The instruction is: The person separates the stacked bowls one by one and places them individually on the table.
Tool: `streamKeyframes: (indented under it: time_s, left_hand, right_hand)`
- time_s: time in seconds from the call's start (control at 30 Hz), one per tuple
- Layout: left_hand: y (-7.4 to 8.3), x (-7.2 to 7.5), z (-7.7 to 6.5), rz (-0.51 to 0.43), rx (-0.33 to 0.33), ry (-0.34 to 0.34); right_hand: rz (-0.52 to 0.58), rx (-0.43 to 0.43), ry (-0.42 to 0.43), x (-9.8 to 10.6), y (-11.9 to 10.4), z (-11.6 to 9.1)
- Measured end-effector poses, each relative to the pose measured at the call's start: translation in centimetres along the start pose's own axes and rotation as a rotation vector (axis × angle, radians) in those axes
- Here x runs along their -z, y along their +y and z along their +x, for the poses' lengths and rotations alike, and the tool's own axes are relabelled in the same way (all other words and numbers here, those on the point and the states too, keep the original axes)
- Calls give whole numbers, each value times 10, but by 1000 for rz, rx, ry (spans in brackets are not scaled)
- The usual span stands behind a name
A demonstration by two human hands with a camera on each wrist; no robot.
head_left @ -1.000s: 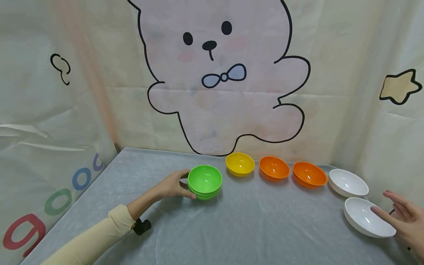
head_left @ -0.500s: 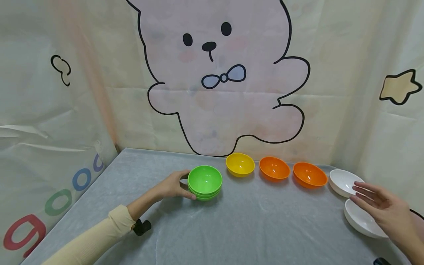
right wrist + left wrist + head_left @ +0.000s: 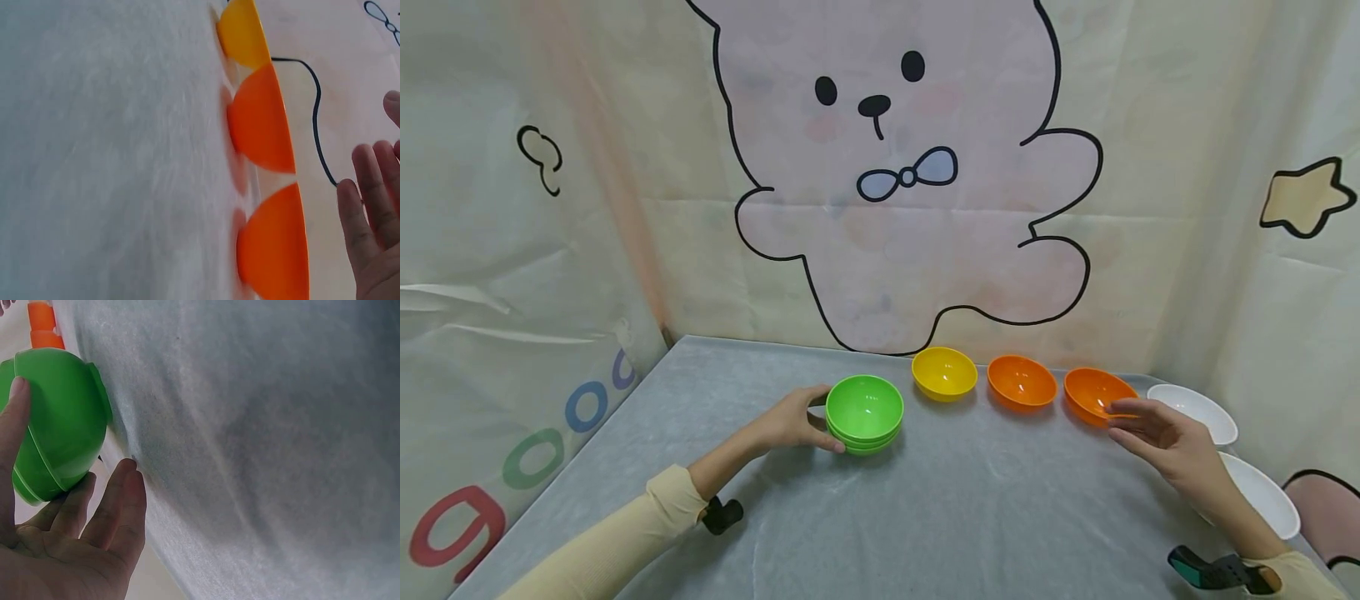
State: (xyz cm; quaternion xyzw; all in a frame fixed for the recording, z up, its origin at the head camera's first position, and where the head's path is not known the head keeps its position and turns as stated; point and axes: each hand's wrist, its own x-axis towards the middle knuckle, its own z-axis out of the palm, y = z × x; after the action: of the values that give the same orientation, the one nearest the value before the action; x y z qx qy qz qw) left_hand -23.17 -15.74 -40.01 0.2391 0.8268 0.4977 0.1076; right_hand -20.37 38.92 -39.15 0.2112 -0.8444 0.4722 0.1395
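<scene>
A nested stack of green bowls (image 3: 865, 408) stands on the grey cloth near the middle of the table. My left hand (image 3: 792, 419) grips its left side, the thumb at the near side and the fingers reaching round the far side; in the left wrist view the thumb lies against the green wall (image 3: 69, 419). My right hand (image 3: 1176, 446) is in the air with fingers extended and nothing in them. Its fingertips overlap the rim of the right orange bowl (image 3: 1090, 390) in the head view. The other orange bowl (image 3: 1022, 383) sits left of that one.
A yellow bowl (image 3: 944, 374) stands at the back, right of the green stack. Two white bowls (image 3: 1206, 408) are at the right edge, the nearer one partly hidden behind my right forearm. A printed cloth backdrop (image 3: 880, 275) rises behind the table.
My right hand has moved left from over the white bowls to the right orange bowl. The left hand and the green stack have stayed in place.
</scene>
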Motion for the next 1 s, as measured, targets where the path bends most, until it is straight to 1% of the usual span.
streamKeyframes:
  time_s: [0.13, 0.23, 0.37, 0.43, 0.5, 0.83, 1.0]
  left_hand:
    - [1, 0, 0, -6, -8, -2]
    - [1, 0, -1, -15, -7, -6]
    - [0, 0, -1, -16, -6, -10]
    - [1, 0, -1, -14, -6, -9]
    - [1, 0, -1, -16, -7, -10]
    - [0, 1, -1, -23, 5, -8]
    - [0, 1, -1, -19, 6, -3]
  right_hand:
    - [58, 28, -52, -19, -4, 12]
    - [133, 64, -109, -33, -6, 21]
    - [223, 63, -181, -52, -11, 31]
    - [234, 56, -197, -61, -14, 35]
    - [264, 71, -209, -69, -18, 41]
    - [325, 129, -250, -110, -35, 66]
    - [373, 128, -282, -129, -43, 77]
